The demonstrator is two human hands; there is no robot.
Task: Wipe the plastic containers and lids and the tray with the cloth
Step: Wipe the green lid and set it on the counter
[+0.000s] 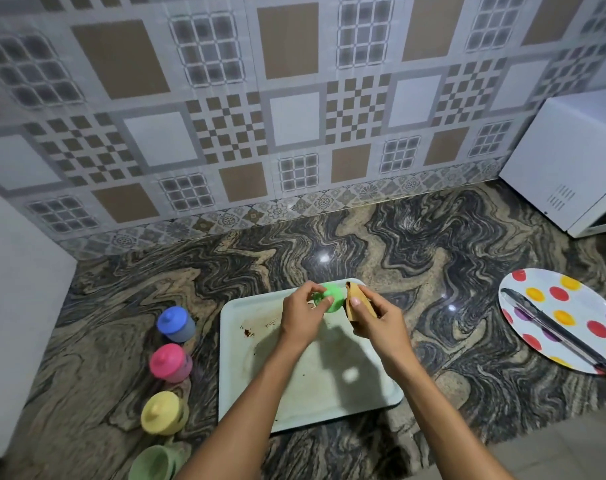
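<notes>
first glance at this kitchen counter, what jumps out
Both hands meet above the pale, stained tray: the left hand holds a green lid, the right hand grips a tan cloth beside it. Left of the tray stands a row of lidded containers; a polka-dot plate lies far right.

A single wide-angle view is given, taken from head height and tilted forward and down. The tiled wall (294,98) is faced across the upper frame, the countertop (329,244) is seen below, and the tray (239,358) is caught close, at arm's length, lower centre.
</notes>
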